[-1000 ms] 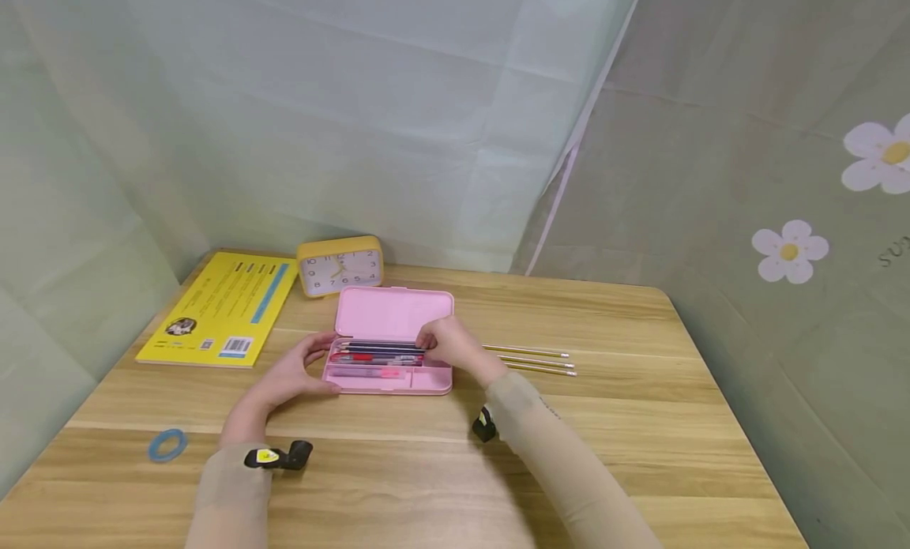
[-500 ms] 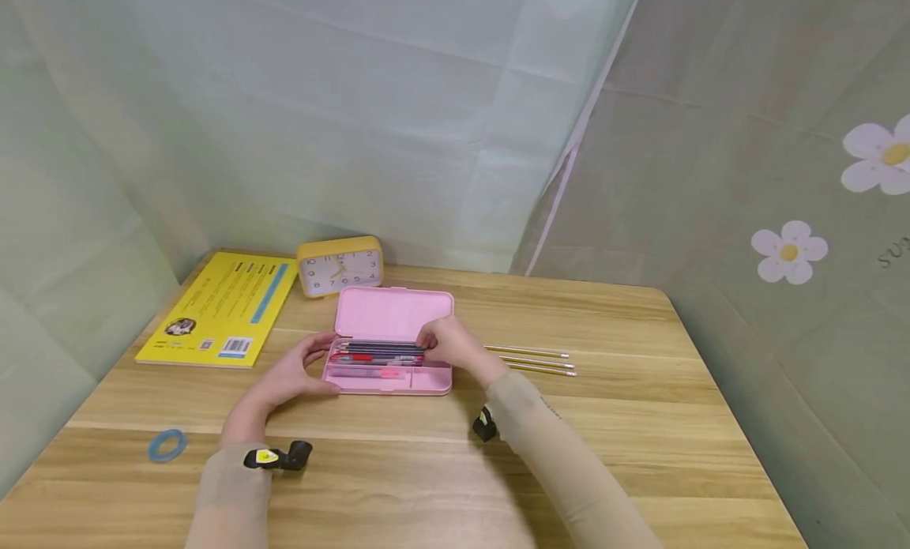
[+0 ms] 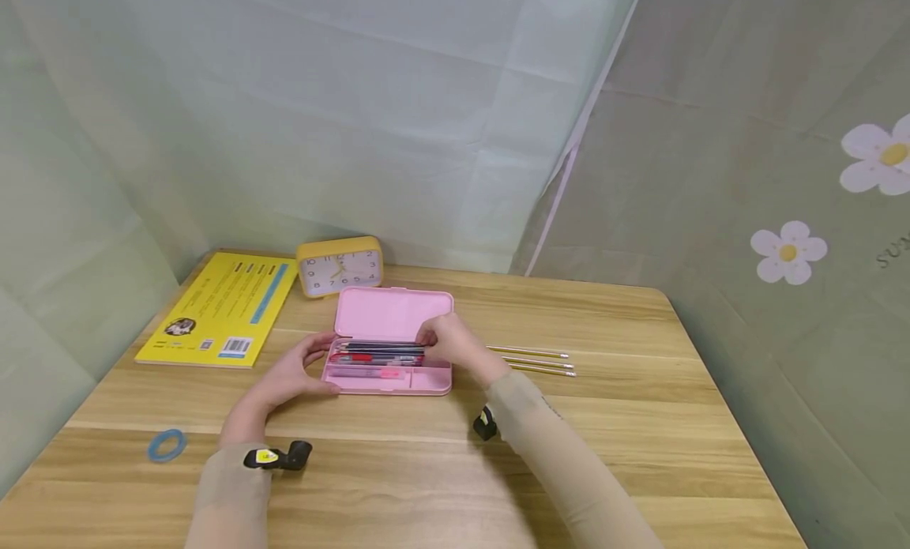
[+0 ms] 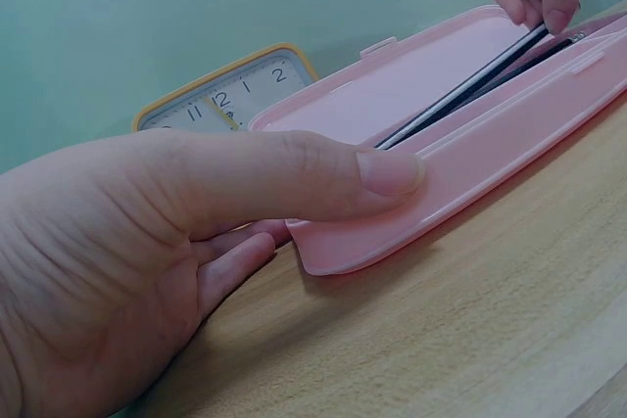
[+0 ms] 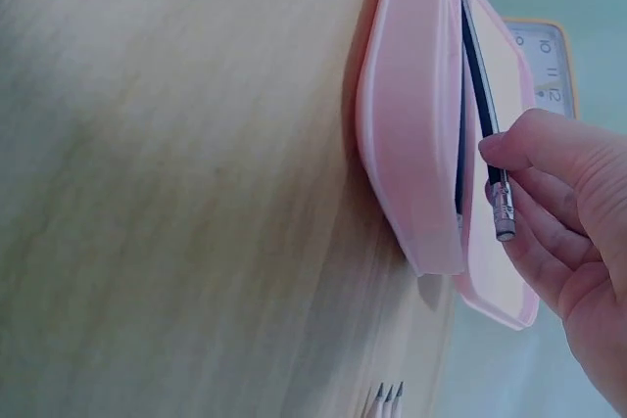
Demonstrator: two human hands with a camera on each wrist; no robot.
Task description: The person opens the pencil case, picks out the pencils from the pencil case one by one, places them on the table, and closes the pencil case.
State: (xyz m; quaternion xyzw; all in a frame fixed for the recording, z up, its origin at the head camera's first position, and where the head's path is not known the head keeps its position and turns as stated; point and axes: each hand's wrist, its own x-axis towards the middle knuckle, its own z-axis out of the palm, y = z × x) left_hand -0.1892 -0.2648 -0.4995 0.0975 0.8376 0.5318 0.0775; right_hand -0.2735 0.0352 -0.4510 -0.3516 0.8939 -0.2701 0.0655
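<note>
A pink pencil case (image 3: pixel 394 313) lies with its lid raised, holding dark pencils, pens and a pink pen (image 3: pixel 366 372) in its front compartment. My left hand (image 3: pixel 287 375) grips the case's left end; in the left wrist view the thumb presses the outer wall, the other fingers partly hidden behind. At the case's right end, my right hand (image 3: pixel 455 345) pinches a dark pencil (image 5: pixel 479 70) between thumb and fingers near its eraser end. That end is lifted above the rim, while the rest slopes down into the case, as the right wrist view shows.
Several yellow-striped pencils (image 3: pixel 536 365) lie right of the case, partly behind the right hand. A yellow alarm clock (image 3: pixel 341 268) stands behind it. A yellow book (image 3: pixel 220 312) lies at the left, and a blue ring (image 3: pixel 167 445) sits nearer the front.
Both hands stay almost in place. The right hand keeps its pinch on the dark pencil, with only a very slight shift.
</note>
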